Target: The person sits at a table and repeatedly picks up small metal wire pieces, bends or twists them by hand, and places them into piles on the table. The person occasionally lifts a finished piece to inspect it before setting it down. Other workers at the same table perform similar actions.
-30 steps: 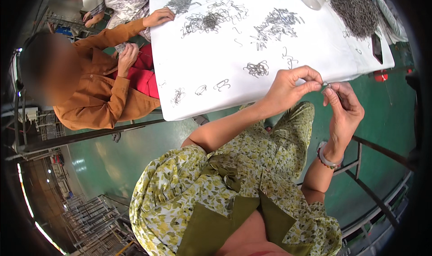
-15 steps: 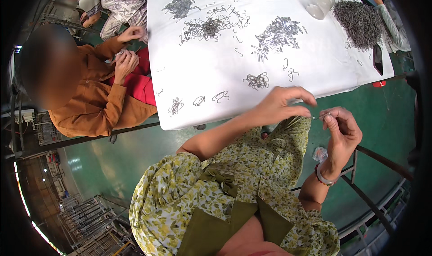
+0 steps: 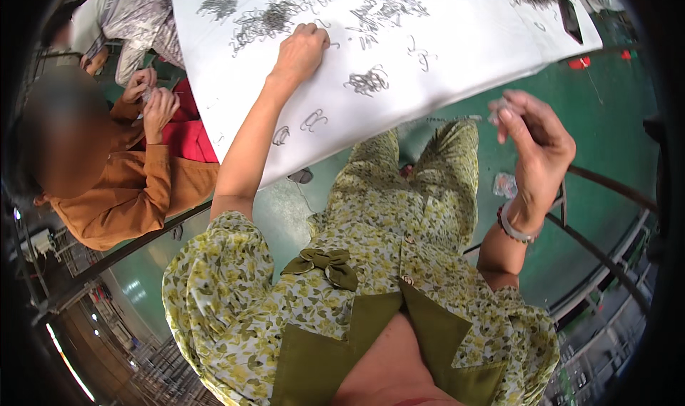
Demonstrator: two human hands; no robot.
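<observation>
The likeliest slip here is a dropped piece: the right hand (image 3: 536,145) is raised off to the side, past the edge of the desk (image 3: 471,56) and over the green floor (image 3: 606,106), so the small pale part (image 3: 497,109) pinched at its fingertips would probably fall to the floor, not onto the white sheet, if the pinch loosened. Its fingers are drawn together on that part, thumb against forefinger, though the piece is too small to make out clearly. The left hand (image 3: 301,49) is stretched far forward onto the desk, fingers curled down and closed at the rim of a pile of thin wire clips (image 3: 275,19); whether a clip is actually caught between them I cannot tell. Tangled clips could snag and drag neighbours off the heap. A single clip (image 3: 312,119) lies nearer the desk edge, well apart from both hands.
</observation>
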